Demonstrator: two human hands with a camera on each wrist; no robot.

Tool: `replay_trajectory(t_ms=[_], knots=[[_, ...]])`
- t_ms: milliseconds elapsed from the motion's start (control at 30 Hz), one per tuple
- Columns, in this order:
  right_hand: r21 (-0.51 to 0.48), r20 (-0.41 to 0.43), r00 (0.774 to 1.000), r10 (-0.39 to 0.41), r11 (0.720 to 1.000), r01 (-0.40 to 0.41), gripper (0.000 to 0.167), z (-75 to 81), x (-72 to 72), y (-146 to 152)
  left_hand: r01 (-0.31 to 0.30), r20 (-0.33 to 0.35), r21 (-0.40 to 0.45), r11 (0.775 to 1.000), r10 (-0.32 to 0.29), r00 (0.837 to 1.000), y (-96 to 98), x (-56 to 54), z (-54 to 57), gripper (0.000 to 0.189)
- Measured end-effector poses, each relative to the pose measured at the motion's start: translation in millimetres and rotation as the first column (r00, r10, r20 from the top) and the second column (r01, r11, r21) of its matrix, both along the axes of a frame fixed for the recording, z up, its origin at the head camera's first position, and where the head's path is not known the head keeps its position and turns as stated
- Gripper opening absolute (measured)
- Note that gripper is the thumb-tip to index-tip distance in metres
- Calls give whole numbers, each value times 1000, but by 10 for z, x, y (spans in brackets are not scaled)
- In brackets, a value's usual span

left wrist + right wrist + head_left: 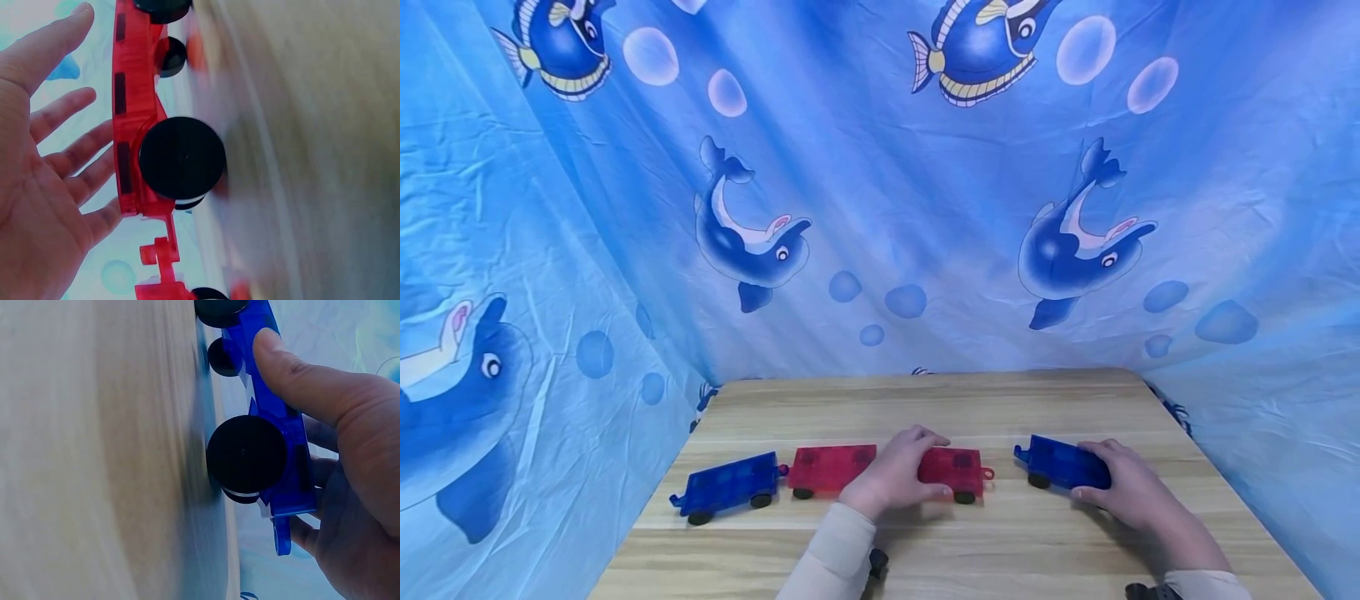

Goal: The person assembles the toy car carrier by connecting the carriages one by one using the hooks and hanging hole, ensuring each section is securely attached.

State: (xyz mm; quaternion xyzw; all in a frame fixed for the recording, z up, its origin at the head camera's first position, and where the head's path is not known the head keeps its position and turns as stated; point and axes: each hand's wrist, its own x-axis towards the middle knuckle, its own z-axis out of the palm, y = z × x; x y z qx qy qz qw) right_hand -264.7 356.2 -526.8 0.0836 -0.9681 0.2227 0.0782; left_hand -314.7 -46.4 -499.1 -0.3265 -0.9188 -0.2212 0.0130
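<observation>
My left hand [897, 473] is over the right-hand red toy train car [953, 468], its thumb and fingers spread. In the left wrist view, the thumb stands above the red car [134, 100], apart from it; some fingertips are hidden behind the car. My right hand [1131, 490] grips a blue toy train car [1063, 463] by its sides. The right wrist view shows the thumb on this blue car's [290, 481] near side and fingers behind it. A gap separates its hook from the red car's end ring [988, 473].
Left of my left hand are another red car [829, 468] and a blue car [732, 483], coupled end to end. All the cars have black wheels. The wooden table [1000, 558] meets a blue curtain [865, 208] printed with sea animals at the back and sides.
</observation>
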Motion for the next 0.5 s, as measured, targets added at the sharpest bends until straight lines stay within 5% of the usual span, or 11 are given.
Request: replay_trajectory(t_ms=[500], knots=[[-3, 9, 1000, 3, 1000, -3, 90, -7, -5, -23, 39, -30, -57, 998, -40, 999, 88, 24, -65, 79]])
